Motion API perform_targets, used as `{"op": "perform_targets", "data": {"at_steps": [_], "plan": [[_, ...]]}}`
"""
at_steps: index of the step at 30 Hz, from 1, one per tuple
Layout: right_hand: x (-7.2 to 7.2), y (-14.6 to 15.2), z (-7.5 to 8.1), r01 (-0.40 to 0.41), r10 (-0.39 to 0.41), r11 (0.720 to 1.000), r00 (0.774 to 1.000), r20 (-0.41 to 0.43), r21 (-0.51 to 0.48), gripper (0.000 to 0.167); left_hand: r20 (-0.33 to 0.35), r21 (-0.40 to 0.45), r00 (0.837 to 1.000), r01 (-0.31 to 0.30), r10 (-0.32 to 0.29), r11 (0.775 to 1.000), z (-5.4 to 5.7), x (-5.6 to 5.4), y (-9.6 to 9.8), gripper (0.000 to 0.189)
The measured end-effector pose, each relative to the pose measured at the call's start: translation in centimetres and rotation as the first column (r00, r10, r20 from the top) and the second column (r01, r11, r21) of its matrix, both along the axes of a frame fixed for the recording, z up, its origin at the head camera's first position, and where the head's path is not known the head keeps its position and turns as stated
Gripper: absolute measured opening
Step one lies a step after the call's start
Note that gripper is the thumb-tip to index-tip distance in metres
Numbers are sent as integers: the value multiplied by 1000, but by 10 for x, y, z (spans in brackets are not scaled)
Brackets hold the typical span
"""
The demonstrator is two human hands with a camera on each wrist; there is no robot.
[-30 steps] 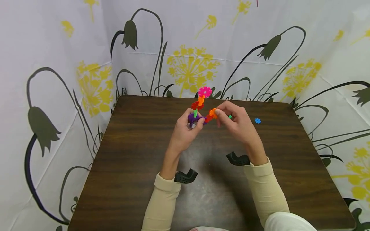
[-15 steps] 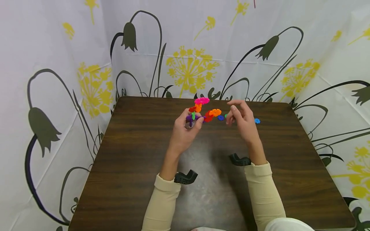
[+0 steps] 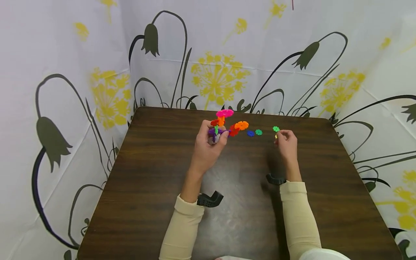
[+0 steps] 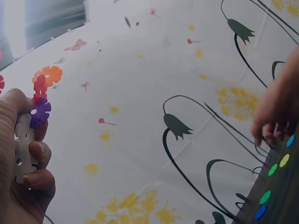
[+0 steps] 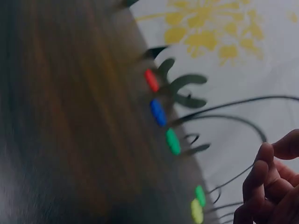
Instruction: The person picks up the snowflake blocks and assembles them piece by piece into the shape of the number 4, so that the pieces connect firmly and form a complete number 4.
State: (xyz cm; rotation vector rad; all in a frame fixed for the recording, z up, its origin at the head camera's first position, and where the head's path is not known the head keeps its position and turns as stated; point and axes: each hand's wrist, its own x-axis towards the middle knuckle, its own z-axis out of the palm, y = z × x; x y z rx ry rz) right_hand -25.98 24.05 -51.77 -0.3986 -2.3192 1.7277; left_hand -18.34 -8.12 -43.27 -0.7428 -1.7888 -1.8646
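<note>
Left hand: the person's bare left hand [image 3: 208, 147] is clamped on an assembly of interlocking flower-shaped plastic discs [image 3: 212, 132], thumb and fingers curled round its white disc [image 4: 24, 144] and purple disc [image 4: 41, 112].
Assembly: held up above the table, toward the middle of its far edge. One branch carries a red disc [image 4: 40, 87] and, at its end, an orange disc [image 3: 241, 125]; the other rises to a bright pink disc [image 3: 225, 113]. A small green disc [image 3: 216, 130] stands on edge at the purple part.
Right hand: the bare right hand [image 3: 287, 146] is over the table toward its far right corner, fingers bent, thumb and forefinger close together; whether anything is pinched there cannot be told.
Loose discs: near the far edge lie a dark blue disc [image 3: 250, 133] and a green disc [image 3: 258, 132] just beside it; further right, a second green disc [image 3: 276, 129] and a yellow disc [image 3: 276, 137], partly hidden by the right fingers. The left wrist view shows a lighter blue disc [image 4: 290, 141] below that hand; the right wrist view, a loose red disc [image 5: 151, 80] past the dark blue one.
Table: dark brown, wood-grained top [image 3: 146, 180].
Backdrop: white cloth [image 3: 227, 43] printed with yellow and grey-green flowers.
Sleeves: cream, a black camera [image 3: 210, 199] at the left wrist.
</note>
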Motion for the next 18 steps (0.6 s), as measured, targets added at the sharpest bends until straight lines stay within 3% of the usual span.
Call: {"op": "perform_targets", "data": {"at_steps": [6, 11, 18], "plan": [[-1, 19, -25, 11, -33, 983, 993, 117, 185, 33, 3, 2, 1000, -8, 8, 1000, -2, 2, 0, 26], [-10, 28, -28, -12, -61, 945, 975, 212, 328, 43, -10, -1, 1000, -26, 26, 1000, -1, 0, -1, 27], [-26, 38, -27, -115, -25, 917, 939, 342, 382, 53, -38, -13, 999, -30, 29, 999, -2, -4, -4, 24]]}}
